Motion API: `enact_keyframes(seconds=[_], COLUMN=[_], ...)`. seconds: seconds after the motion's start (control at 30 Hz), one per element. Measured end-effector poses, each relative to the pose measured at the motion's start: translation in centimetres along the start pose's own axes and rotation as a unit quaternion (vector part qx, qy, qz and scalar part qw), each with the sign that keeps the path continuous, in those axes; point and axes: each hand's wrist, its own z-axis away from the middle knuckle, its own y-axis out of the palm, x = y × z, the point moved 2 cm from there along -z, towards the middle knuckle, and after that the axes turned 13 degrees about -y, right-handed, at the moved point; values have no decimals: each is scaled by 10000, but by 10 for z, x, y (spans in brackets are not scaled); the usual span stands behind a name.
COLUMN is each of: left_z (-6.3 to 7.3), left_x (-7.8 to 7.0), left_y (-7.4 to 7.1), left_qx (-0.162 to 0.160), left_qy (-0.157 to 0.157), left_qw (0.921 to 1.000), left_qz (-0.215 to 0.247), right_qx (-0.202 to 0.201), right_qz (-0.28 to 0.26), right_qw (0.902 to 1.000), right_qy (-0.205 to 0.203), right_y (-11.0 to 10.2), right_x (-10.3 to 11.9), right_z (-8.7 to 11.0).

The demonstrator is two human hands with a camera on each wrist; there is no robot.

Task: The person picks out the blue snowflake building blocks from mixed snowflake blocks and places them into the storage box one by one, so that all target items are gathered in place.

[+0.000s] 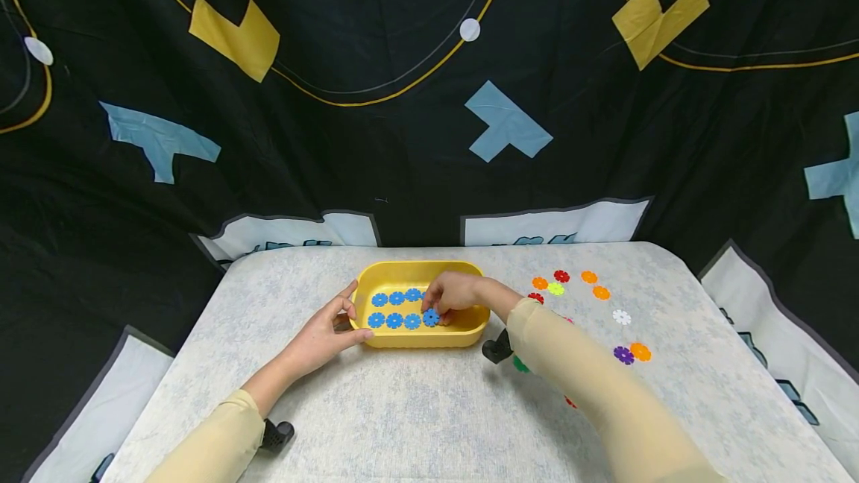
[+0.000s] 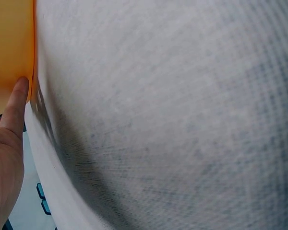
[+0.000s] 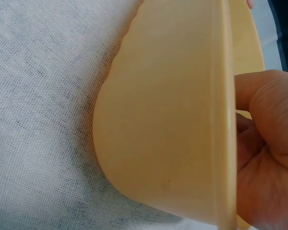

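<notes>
A yellow plastic tub (image 1: 403,340) stands on the table with blue notched discs (image 1: 394,320) laid in two rows on its floor. My left hand (image 1: 329,332) holds the tub's left end, thumb along the front wall and fingers at the rim behind. In the left wrist view, the thumb (image 2: 20,93) lies against the tub's wall. My right hand (image 1: 452,294) reaches over the rim into the right part of the tub. Its fingertips pinch a blue notched disc (image 1: 431,317) at the right end of the front row. The tub's wall (image 3: 168,115) hides those fingertips in the right wrist view.
Loose notched discs lie to the right of the tub, among them an orange disc (image 1: 640,352), a purple disc (image 1: 623,355) and a white disc (image 1: 622,317). The right sleeve (image 1: 577,371) covers some of them. A black patterned curtain (image 1: 403,170) hangs behind the table (image 1: 376,416).
</notes>
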Motion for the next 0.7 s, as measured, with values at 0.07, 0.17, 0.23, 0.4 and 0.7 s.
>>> enact_keyframes(seconds=[0.07, 0.17, 0.23, 0.4, 0.7], left_z=[0, 1, 0, -1, -2], left_x=[-1, -2, -2, 1, 2], left_y=[0, 1, 1, 1, 0], left_qx=[9, 13, 8, -5, -32], left_qy=[-1, -28, -47, -56, -93], left_qw=[10000, 9999, 9999, 10000, 10000], left_qz=[44, 105, 113, 42, -17], right_qx=[3, -5, -7, -5, 6], right_qz=[20, 58, 80, 180, 198], right_qw=[10000, 10000, 10000, 9998, 9997], right_qy=[1, 31, 49, 87, 126], right_y=[0, 1, 1, 1, 0], right_x=[0, 0, 0, -1, 0], right_z=[0, 1, 1, 0, 0])
